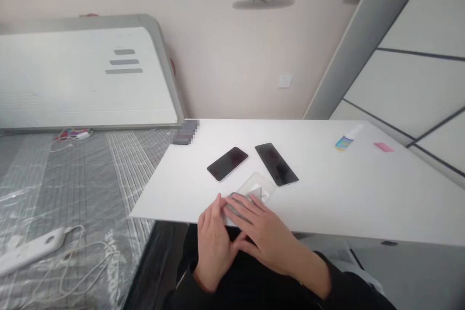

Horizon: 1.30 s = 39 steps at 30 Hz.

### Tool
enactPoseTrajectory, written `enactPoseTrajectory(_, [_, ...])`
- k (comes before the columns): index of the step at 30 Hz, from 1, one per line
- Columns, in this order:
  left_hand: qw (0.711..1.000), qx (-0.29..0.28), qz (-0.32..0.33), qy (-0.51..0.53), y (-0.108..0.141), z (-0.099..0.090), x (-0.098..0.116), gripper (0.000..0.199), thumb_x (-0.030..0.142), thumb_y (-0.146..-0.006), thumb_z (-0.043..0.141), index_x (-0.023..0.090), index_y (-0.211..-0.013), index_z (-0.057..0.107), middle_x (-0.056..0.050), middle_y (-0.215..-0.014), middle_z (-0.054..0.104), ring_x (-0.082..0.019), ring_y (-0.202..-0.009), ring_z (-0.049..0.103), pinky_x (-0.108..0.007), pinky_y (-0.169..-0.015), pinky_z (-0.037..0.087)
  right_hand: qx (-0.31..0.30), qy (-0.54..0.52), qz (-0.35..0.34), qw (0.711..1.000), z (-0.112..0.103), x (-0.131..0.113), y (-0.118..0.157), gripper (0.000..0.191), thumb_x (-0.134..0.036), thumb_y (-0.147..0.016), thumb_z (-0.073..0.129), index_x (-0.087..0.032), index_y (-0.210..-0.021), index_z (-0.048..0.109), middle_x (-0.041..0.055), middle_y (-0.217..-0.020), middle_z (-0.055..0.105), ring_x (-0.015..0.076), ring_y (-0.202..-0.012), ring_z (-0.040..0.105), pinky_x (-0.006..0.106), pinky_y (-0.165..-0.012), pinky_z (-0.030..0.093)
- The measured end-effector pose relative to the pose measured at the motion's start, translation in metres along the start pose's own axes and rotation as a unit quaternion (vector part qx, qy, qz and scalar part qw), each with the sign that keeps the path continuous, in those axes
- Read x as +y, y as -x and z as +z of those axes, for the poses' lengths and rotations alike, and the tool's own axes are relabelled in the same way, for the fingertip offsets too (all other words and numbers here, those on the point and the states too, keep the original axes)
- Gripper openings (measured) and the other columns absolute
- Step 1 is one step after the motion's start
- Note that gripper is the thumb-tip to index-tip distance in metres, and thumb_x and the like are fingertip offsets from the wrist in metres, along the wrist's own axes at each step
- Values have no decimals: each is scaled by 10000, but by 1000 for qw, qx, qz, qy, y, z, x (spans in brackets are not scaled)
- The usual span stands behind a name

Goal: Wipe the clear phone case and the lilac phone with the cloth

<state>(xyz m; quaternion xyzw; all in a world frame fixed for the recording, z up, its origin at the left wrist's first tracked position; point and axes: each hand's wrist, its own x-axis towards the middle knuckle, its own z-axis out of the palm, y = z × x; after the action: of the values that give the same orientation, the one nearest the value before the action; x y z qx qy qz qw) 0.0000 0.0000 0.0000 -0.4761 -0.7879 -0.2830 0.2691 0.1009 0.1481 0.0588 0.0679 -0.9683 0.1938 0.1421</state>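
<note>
At the far left of the frame, a white power bank (31,251) lies with a white cable (82,264) on a bed covered by a clear plastic sheet (22,193). Above them, at the upper left, a white headboard (87,75) leans on the wall. At the left end of the worktop (327,189) is a small dark object (185,131), but it is blurred, so I cannot say what it is.

In the lower middle are my hands. My left hand (214,244) has its fingers closed together and touches a grey cloth (236,206), but I cannot tell if it grips. My right hand (265,232) curves over the cloth and seems to hold it. The cloth is at the near edge of the worktop, partly over a clear plastic packet (259,184). For good control, I should keep my fingers flat and press evenly, so the cloth does not slip.

Just behind lie a black smartphone (227,163) and a second black smartphone (276,164). Further right are a small bottle with a blue label (344,139) and a pink slip (384,147).
</note>
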Motion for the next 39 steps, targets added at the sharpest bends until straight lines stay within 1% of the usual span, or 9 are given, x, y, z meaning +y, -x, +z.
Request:
enactPoseTrajectory(5, [999, -11, -44, 29, -1, -2, 6, 942, 629, -955, 516, 65, -1588, 102, -169, -1206, 694, -303, -1111, 654, -428, -924, 473, 24, 78, 70, 994, 12, 18, 15, 695, -554, -1044, 389, -67, -1541, 384, 190, -1575, 423, 314, -1476, 383, 562, -1185, 375])
enactPoseTrajectory(10, [998, -7, -40, 41, 1, 0, 7, 899, 592, -985, 489, 78, -1597, 77, -172, -1221, 689, -297, -1115, 663, -433, -938, 468, -43, 38, -1, 998, 5, 14, 16, 774, -646, -1004, 415, -125, -1572, 350, 136, -1585, 423, 288, -1470, 399, 491, -1196, 392])
enactPoseTrajectory(15, [999, -5, -42, 29, 2, 0, 6, 936, 600, -954, 545, 73, -1594, 110, -174, -1223, 684, -306, -1123, 651, -435, -945, 462, 22, 77, 96, 992, 4, 28, 18, 865, -720, -967, 385, -78, -1547, 392, 200, -1585, 400, 346, -1479, 370, 569, -1182, 384])
enactPoseTrajectory(18, [1000, -8, -27, 12, 4, 2, 4, 825, 561, -988, 503, 94, -1584, 174, -169, -1256, 674, -301, -1135, 644, -432, -954, 454, -15, 30, 48, 998, 7, 20, 22, 1045, -832, -842, 471, -101, -1577, 335, 173, -1603, 380, 336, -1473, 383, 524, -1210, 359])
enactPoseTrajectory(21, [1000, -10, -22, 3, 4, 2, 3, 810, 558, -989, 504, 92, -1576, 198, -167, -1267, 670, -301, -1144, 639, -429, -958, 452, -33, 6, 41, 999, 4, 17, 21, 999, -810, -871, 450, -114, -1578, 337, 156, -1598, 398, 301, -1465, 403, 470, -1217, 362])
enactPoseTrajectory(25, [1000, 4, -12, 1, 4, 3, 1, 820, 577, -976, 518, 79, -1562, 234, -167, -1255, 674, -294, -1141, 637, -413, -956, 448, -6, 42, 98, 994, -3, 25, 16, 1008, -820, -865, 437, -46, -1511, 445, 208, -1591, 388, 356, -1482, 354, 531, -1218, 335])
enactPoseTrajectory(29, [1000, 8, -5, -9, 4, 4, 1, 761, 566, -988, 497, 95, -1546, 283, -162, -1255, 680, -291, -1100, 652, -412, -937, 449, -31, 0, 37, 999, -3, 24, 16, 1030, -849, -798, 515, -155, -1552, 408, 139, -1579, 437, 316, -1456, 413, 481, -1237, 319])
enactPoseTrajectory(33, [1000, 3, -21, -5, 3, 4, 1, 786, 575, -977, 516, 104, -1553, 261, -159, -1243, 686, -296, -1114, 653, -414, -930, 451, 0, 51, 101, 994, -1, 23, 15, 911, -780, -896, 468, -121, -1525, 448, 184, -1565, 439, 357, -1464, 392, 570, -1209, 325])
enactPoseTrajectory(39, [1000, -1, -11, -18, 3, 3, 2, 699, 523, -1005, 481, 95, -1526, 300, -173, -1269, 668, -298, -1116, 639, -421, -937, 443, -30, 29, 31, 999, 0, 23, 9, 948, -794, -871, 501, -182, -1580, 352, 128, -1588, 423, 305, -1463, 407, 494, -1224, 331])
